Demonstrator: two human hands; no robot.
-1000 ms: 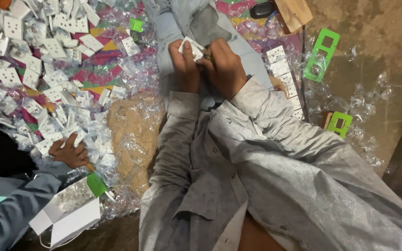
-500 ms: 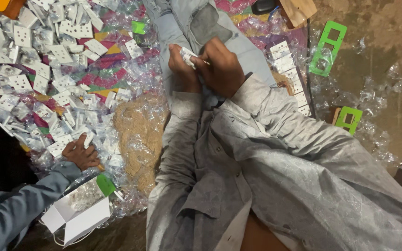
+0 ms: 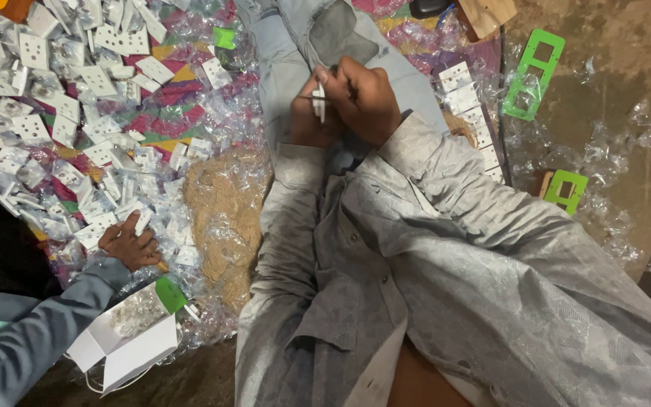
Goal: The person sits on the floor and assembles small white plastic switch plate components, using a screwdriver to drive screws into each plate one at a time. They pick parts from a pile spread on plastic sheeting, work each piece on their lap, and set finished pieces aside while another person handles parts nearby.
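Covering the floor at left, a heap of white socket plates (image 3: 77, 113) lies in clear plastic wrappers, with green frames (image 3: 533, 71) at right. Over the lap, the right hand (image 3: 367, 102) and left hand (image 3: 309, 120) meet, both grips clenched on one small white socket plate (image 3: 319, 102). A co-worker's hand (image 3: 129, 243) rests on the heap.

Matt white plastic switch plates (image 3: 62, 113) heaped far left w/ glossy clear plastic wrappers (image 3: 212, 120); rough tan fibre matting (image 3: 224, 218) centre; matt white cardboard box (image 3: 126, 343) near left.
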